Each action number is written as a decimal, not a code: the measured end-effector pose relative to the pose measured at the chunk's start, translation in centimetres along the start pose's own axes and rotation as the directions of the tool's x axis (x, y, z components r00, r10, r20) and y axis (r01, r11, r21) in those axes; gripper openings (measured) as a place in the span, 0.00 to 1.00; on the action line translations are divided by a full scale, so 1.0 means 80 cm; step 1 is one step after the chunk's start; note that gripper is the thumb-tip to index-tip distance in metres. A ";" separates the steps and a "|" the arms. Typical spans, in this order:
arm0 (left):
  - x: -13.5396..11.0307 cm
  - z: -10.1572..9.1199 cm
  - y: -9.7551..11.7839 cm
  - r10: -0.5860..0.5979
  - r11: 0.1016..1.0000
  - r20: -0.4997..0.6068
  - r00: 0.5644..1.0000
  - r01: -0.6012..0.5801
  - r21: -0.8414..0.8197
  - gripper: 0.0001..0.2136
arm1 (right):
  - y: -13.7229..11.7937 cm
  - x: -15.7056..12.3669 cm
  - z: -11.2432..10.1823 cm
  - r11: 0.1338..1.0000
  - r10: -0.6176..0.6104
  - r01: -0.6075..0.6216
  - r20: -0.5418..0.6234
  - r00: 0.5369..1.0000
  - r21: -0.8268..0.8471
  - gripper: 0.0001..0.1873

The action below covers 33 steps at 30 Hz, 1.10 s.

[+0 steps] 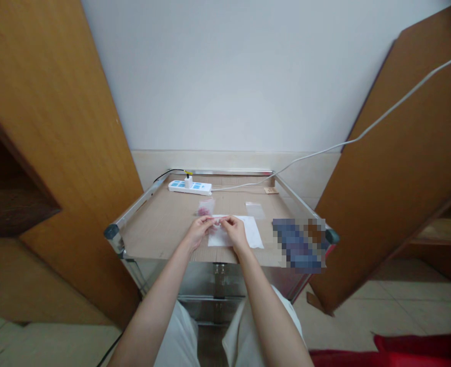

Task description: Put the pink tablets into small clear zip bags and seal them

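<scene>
My left hand [200,231] and my right hand [233,230] meet above a white paper sheet [248,229] near the front of the cardboard-covered cart top. Between their fingertips is a small, thin white strip [217,220], too small to identify. A small plastic bag with pink contents [206,207] lies just beyond my left hand. A clear, flat plastic bag [254,210] lies farther right, beyond my right hand, apart from both.
A white power strip [189,187] with a plugged-in adapter sits at the back, its cord running right and up the wall. A pixelated, blue-toned patch [299,243] covers the right front corner. Metal rails edge the cart [137,204]. Open wooden doors [394,163] flank both sides.
</scene>
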State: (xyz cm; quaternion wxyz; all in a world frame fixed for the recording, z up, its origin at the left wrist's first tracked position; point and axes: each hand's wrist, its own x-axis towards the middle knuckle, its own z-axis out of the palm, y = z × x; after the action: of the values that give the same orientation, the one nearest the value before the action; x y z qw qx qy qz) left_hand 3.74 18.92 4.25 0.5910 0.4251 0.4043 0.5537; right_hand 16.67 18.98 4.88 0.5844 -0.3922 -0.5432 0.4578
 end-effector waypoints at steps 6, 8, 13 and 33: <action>-0.004 0.002 0.006 -0.003 1.000 0.069 0.998 0.002 0.011 0.11 | 0.000 -0.001 0.002 1.000 0.005 -0.005 0.003 1.000 0.000 0.08; -0.005 0.002 0.005 -0.004 1.000 0.065 0.998 0.003 0.014 0.11 | 0.002 -0.001 0.002 1.000 -0.004 0.004 0.012 1.000 0.003 0.08; -0.003 0.001 0.002 -0.016 1.000 0.037 0.999 0.015 0.018 0.12 | 0.007 0.000 0.002 1.000 -0.022 0.022 0.001 1.000 -0.005 0.07; 0.000 -0.002 -0.002 -0.026 0.999 0.032 0.999 0.025 0.040 0.11 | 0.005 0.000 0.002 0.994 -0.029 0.029 0.010 1.000 -0.101 0.08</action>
State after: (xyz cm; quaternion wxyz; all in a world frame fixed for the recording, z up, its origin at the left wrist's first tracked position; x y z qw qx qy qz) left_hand 3.62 18.89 4.08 0.5959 0.4404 0.4110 0.5310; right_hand 16.45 19.09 4.52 0.5679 -0.4114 -0.5740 0.4228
